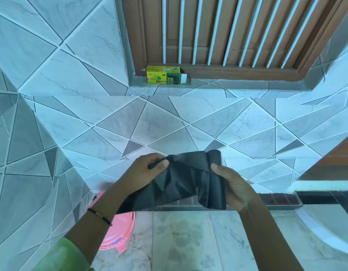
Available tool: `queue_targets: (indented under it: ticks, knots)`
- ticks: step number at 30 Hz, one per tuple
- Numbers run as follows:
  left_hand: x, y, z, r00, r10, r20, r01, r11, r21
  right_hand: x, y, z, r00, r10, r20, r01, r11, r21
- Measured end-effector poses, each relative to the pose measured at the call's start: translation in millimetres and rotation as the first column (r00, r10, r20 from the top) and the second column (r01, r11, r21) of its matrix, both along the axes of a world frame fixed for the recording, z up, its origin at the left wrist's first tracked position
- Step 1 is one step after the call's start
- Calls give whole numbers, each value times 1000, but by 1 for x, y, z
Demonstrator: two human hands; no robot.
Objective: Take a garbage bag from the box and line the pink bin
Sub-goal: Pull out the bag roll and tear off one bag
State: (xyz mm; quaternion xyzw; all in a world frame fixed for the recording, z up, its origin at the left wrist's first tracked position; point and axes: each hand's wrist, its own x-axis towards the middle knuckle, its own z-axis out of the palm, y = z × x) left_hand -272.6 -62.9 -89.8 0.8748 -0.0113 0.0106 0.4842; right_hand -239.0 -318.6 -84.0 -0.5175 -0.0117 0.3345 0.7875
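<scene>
Left hand (147,171) closed on the left end of the black garbage bag (181,180), thumb pressed on top, fingers curled behind. Right hand (232,187) pinching the right edge, thumb in front, rest of the fingers hidden behind the plastic. Bag stretched between both hands, crumpled and only partly unfolded, long axis running left to right, right end gathered into a vertical roll, lower edge sagging toward the left forearm. Held in the air in front of the tiled wall (169,122). Pink bin (120,233) on the floor below the left forearm, partly hidden by it. Yellow-green box (165,75) lying on the window ledge (237,83) well above the hands, end flap open to the right.
</scene>
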Motion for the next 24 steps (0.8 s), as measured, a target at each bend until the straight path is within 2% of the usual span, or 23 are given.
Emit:
queue_targets:
  ticks: [3, 6, 7, 9, 11, 15, 19, 24]
  knots:
    - [8, -32, 3, 997, -67, -50, 64, 997, -47, -4, 19, 0, 999, 32, -27, -31, 999, 21]
    - [17, -47, 2, 1000, -31, -3, 31, 987, 160, -7, 26, -1, 998, 17, -59, -15, 999, 31]
    - [18, -50, 4, 999, -32, 40, 24, 984, 177, -7, 27, -2, 998, 13, -67, -10, 999, 37]
    - [16, -55, 11, 996, -59, 71, 53, 996, 76, -6, 27, -2, 997, 10, -73, -7, 999, 48]
    - [15, -61, 15, 997, -65, 38, 65, 998, 0, -5, 28, -1, 996, -14, -91, 19, 998, 55]
    - [19, -58, 7, 993, 51, 105, -63, 991, 116, -5, 25, 0, 989, 3, -146, 11, 996, 91]
    - [22, -49, 10, 989, 12, 145, -37, 985, 166, -1, 11, -4, 986, 1, -168, 16, 995, 95]
    - [22, -28, 14, 995, -13, 96, -3, 986, 168, 2, 0, -1, 990, -42, -136, 35, 998, -51]
